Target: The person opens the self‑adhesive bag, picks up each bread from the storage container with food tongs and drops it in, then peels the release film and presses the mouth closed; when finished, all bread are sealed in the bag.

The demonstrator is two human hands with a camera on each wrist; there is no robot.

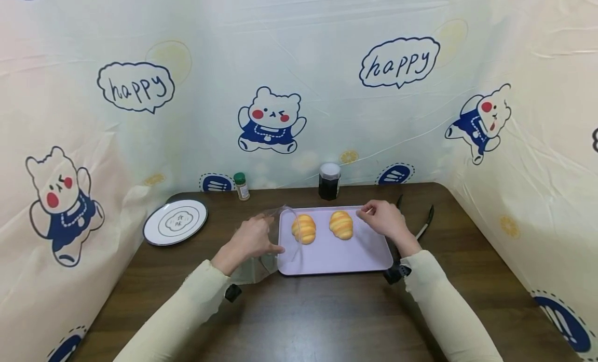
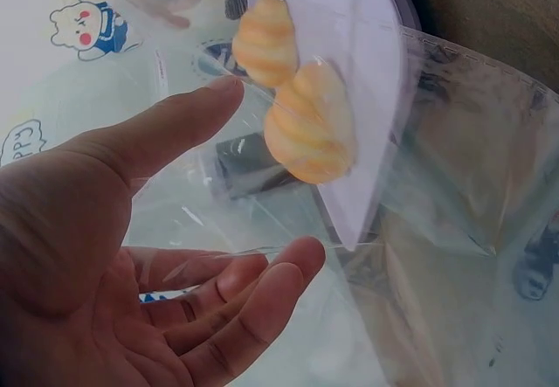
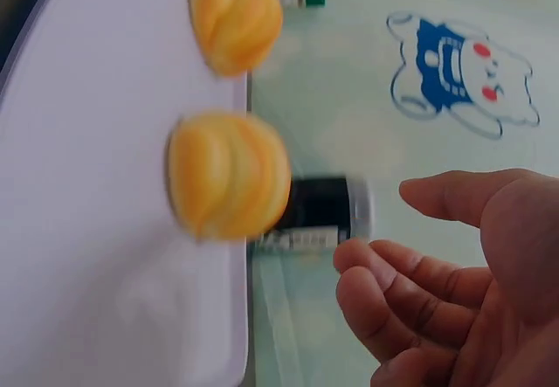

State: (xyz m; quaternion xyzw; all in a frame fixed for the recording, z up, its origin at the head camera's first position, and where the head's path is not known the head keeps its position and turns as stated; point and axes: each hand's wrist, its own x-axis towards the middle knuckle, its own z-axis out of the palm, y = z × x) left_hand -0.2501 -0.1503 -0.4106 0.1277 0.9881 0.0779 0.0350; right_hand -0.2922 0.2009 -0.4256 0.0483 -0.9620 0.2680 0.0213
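Two yellow striped croissant-shaped breads lie on a lilac tray [image 1: 336, 260]: a left bread [image 1: 303, 229] and a right bread [image 1: 341, 225]. At the tray's left end is a clear plastic bag [image 1: 254, 271], its mouth spread toward the left bread. My left hand [image 1: 252, 237] is at this bag, thumb and fingers held apart; exactly how it touches the film is unclear. Through the film the left wrist view shows both breads. Over the tray's right back corner hovers my right hand [image 1: 383, 216], just right of the right bread, with nothing between its thumb and relaxed fingers [image 3: 362, 291].
A white plate [image 1: 175, 235] with a dark rim lies at the left. Behind the tray stand a dark jar [image 1: 329, 183] with a white lid and a small green-capped bottle [image 1: 242, 186]. Black-handled tongs [image 1: 426, 222] lie at the right, partly behind the right arm.
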